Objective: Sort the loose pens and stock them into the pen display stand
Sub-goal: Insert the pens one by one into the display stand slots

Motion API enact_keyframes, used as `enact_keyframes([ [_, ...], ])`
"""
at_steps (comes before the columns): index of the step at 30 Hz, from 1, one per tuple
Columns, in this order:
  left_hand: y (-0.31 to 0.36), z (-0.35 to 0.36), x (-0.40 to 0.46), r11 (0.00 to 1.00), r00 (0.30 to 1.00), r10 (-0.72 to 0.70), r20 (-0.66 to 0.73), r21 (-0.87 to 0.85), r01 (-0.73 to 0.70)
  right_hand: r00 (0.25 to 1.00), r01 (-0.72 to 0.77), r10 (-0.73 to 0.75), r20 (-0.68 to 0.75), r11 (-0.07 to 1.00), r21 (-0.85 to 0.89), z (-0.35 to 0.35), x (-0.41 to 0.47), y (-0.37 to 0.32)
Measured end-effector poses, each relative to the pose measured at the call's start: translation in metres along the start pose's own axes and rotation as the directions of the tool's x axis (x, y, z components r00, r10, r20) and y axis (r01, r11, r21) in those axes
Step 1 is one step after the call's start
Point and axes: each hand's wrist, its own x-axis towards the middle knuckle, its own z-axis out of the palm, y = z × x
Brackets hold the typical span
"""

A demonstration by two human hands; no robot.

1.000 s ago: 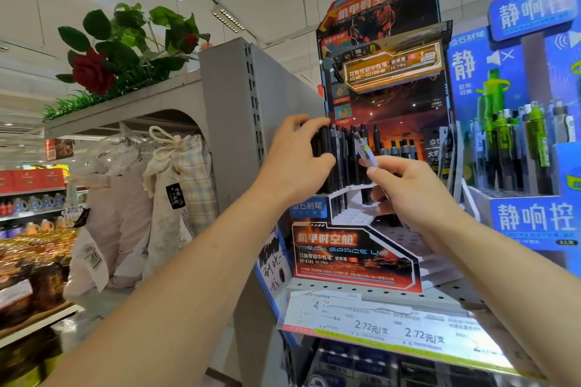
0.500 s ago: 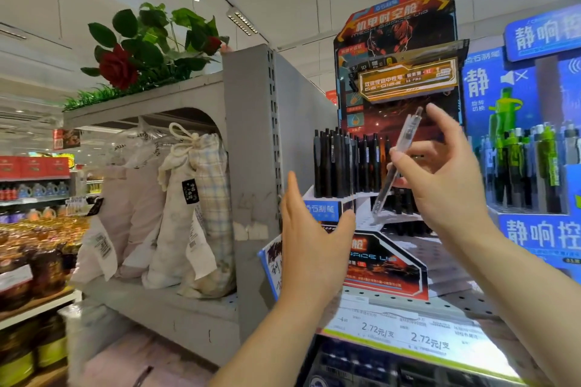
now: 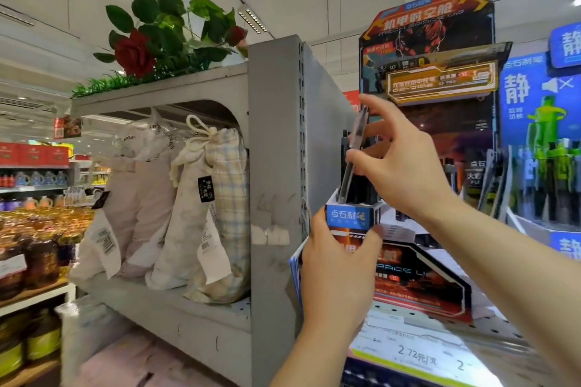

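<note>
Cardboard, printed in black and orange, made up the pen display stand [image 3: 418, 280] that stood on the perforated grey shelf [image 3: 490, 331] in front of me. My left hand [image 3: 338, 264] gripped the stand's front left corner, thumb on one side and fingers on the other, just under the small blue label [image 3: 349, 217] at the lip of its upper tier. My right hand [image 3: 399, 166] pinched a clear-bodied pen [image 3: 353, 160] between thumb and fingertips; the pen was tilted, its top leaning right, and its lower end sat at the leftmost slot of that upper tier, beside a row of black pens [image 3: 364, 188] standing upright there. Whether its tip had gone into the slot I could not tell. A price strip [image 3: 418, 355] ran along the shelf's front edge. At the shelf's right side stood a blue stand of green pens [image 3: 553, 173]. Left of the grey upright panel [image 3: 276, 166], cloth drawstring bags [image 3: 204, 207] leaned on a neighbouring shelf, with an artificial red rose [image 3: 133, 53] on top.
</note>
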Motion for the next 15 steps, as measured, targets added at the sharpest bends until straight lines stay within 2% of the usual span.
enact_keyframes([
  [4,-0.005,0.002,0.002,1.0,1.0,0.021,-0.023,0.007,-0.021,0.998,-0.021,0.027,0.057,0.995,-0.101,0.004,0.005,-0.004],
  [7,-0.006,0.003,0.002,1.0,1.0,0.013,-0.004,0.014,-0.013,0.99,-0.036,0.071,0.122,0.963,-0.266,0.006,0.007,-0.014],
  [12,-0.008,0.002,0.003,0.999,1.0,0.019,0.019,0.033,-0.019,0.965,-0.032,0.184,0.185,0.785,-0.618,0.012,0.001,-0.026],
  [13,-0.008,0.002,0.003,0.999,0.999,0.034,0.022,0.031,-0.035,0.962,-0.04,0.203,0.185,0.77,-0.637,0.011,0.0,-0.026],
  [15,-0.008,0.001,0.003,0.998,0.998,0.064,0.029,0.025,-0.065,0.948,-0.086,0.245,0.204,0.813,-0.576,0.012,-0.003,-0.026],
])
